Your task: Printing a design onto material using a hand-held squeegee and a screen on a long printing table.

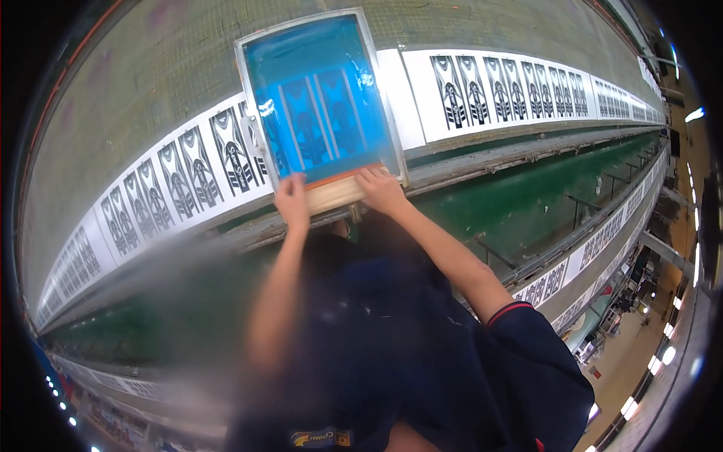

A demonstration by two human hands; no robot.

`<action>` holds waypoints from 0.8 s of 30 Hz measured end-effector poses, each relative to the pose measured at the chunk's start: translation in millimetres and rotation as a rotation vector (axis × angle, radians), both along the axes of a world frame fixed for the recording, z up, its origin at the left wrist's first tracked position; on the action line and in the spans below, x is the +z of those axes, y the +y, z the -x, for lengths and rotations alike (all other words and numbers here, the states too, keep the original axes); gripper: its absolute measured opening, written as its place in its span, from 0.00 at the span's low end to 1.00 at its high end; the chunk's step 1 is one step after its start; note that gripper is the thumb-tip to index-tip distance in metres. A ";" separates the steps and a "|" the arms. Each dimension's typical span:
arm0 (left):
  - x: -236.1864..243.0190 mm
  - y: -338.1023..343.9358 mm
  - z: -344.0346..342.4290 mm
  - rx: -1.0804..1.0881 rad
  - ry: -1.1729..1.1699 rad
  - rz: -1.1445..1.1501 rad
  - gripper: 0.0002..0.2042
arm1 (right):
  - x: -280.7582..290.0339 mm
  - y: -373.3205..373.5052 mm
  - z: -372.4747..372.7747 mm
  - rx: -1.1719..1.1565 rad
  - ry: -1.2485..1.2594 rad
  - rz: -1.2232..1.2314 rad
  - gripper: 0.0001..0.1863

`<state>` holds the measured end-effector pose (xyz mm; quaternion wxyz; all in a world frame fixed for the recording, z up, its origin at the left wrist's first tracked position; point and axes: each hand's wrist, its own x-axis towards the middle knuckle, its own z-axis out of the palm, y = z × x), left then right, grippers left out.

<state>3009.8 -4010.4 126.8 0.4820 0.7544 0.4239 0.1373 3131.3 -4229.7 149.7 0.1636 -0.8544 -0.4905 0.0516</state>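
Note:
A screen printing frame [379, 105] with a pale metal rim and blue mesh lies on the long table in front of me. Dark twin patterns show through its mesh. Along its near end rests a squeegee [333, 194] with a wooden handle and an orange blade edge. My left hand [292, 202] is closed at the squeegee's left end, its fingertips partly hidden. At the right end, the fingers of my right hand [382, 190] bend over the wood and grip it. A blue-tinted layer covers the mesh, shiny toward its right side.
White sheets with black printed patterns [181, 173] line the table to the left, and more printed sheets [512, 90] run off to the right. A metal rail [482, 172] follows the table's near edge. Behind me on the right stands another long table with prints [602, 245].

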 end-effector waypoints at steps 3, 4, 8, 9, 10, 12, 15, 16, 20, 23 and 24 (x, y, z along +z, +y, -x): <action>1.1 89.3 -49.1 0.198 -0.025 -0.547 0.16 | 9.3 3.8 -5.5 0.070 0.084 0.132 0.27; 4.6 115.2 -70.1 0.280 0.027 -0.483 0.18 | 5.7 0.9 -10.0 0.097 0.075 0.107 0.27; -6.2 159.5 -125.8 0.242 0.170 -0.236 0.22 | 4.5 -4.2 -23.4 0.157 -0.041 0.015 0.27; -8.3 156.0 -119.2 0.363 0.239 -0.302 0.23 | 11.6 -1.3 -24.5 0.208 0.052 0.014 0.29; 8.8 123.8 -139.5 0.388 0.196 -0.320 0.20 | 12.0 -16.5 -35.6 0.188 0.040 0.021 0.29; 21.6 62.6 -194.2 0.289 0.019 -0.297 0.18 | 15.2 -58.5 -56.3 0.104 -0.021 -0.048 0.30; 31.9 -25.5 -245.4 0.289 -0.043 -0.237 0.16 | 26.2 -123.0 -98.9 0.085 0.059 -0.005 0.33; 34.0 -54.7 -260.6 0.301 -0.061 -0.165 0.15 | 30.1 -144.6 -119.1 0.089 0.032 0.005 0.33; 13.0 -126.4 -303.8 0.386 -0.100 -0.155 0.13 | 40.6 -226.8 -174.5 0.041 0.095 0.049 0.29; 6.6 -163.6 -335.7 0.350 -0.114 -0.068 0.12 | 27.2 -281.2 -201.3 0.080 -0.003 0.126 0.24; 5.1 -170.5 -339.7 0.353 -0.124 -0.068 0.11 | 24.2 -287.2 -213.4 0.093 0.019 0.127 0.24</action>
